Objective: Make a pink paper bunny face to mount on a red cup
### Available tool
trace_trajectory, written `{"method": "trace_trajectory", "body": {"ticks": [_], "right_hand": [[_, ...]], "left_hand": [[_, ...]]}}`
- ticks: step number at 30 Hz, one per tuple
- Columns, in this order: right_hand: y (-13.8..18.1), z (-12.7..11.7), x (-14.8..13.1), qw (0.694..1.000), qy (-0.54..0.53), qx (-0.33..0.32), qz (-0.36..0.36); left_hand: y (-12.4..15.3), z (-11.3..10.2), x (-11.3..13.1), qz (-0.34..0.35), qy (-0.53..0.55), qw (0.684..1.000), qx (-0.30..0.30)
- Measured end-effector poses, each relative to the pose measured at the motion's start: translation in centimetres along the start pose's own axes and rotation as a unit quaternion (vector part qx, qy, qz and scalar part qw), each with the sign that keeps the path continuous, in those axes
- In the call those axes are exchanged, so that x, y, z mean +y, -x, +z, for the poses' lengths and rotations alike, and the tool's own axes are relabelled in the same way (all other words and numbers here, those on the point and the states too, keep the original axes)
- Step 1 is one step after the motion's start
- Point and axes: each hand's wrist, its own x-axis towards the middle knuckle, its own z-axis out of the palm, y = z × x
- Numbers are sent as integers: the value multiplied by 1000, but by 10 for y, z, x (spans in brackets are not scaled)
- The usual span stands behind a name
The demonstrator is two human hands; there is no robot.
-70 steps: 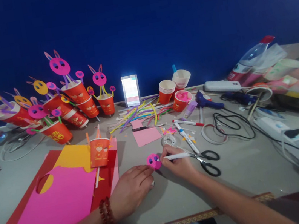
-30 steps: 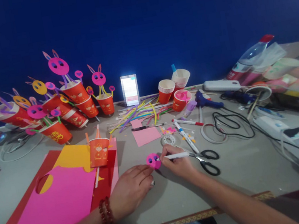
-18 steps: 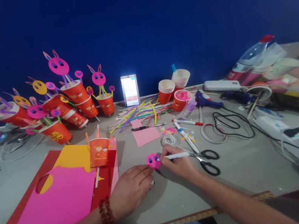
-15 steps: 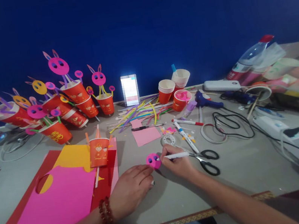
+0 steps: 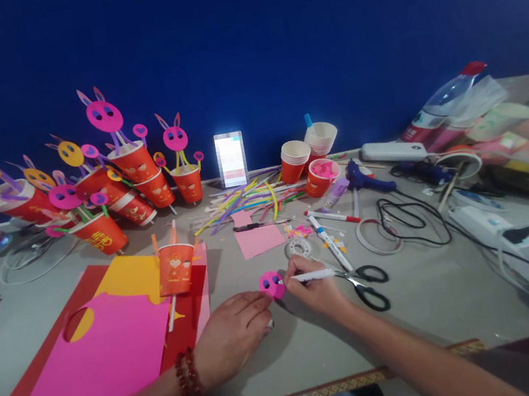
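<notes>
A small pink paper circle [image 5: 272, 284] with two dark purple eyes lies flat on the table in front of me. My left hand [image 5: 239, 331] rests palm down, its stretched fingertips on the circle's left edge. In my right hand [image 5: 313, 288] is a white marker [image 5: 314, 275], pinched between thumb and fingers, its tip at the circle's right side near the eye. Black-handled scissors [image 5: 373, 284] lie just right of that hand, blades partly hidden behind it. A blue-and-white marker [image 5: 328, 241] and a tape roll [image 5: 299, 246] are just beyond.
Pink paper sheets [image 5: 103, 360] and an orange-red cup [image 5: 176, 270] lie to my left. Several rabbit-faced cups [image 5: 187, 184] stand behind them. Coloured pipe cleaners [image 5: 240, 205], a glue gun [image 5: 365, 178], a black cable [image 5: 413, 220] and a power strip [image 5: 482, 226] spread across the back and right.
Almost nothing differs. Both hands, the marker and the paper circle hold practically the same places; the whole view has shifted very slightly.
</notes>
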Motion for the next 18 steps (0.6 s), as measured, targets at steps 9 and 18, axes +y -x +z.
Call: {"method": "trace_trajectory", "body": {"ticks": [9, 18], "right_hand": [[0, 0, 1, 1000, -3, 4, 3], [0, -1, 1, 1000, -1, 1, 11]], "left_hand": [[0, 1, 0, -2, -1, 1000, -6], [0, 1, 0, -1, -4, 1000, 7]]}}
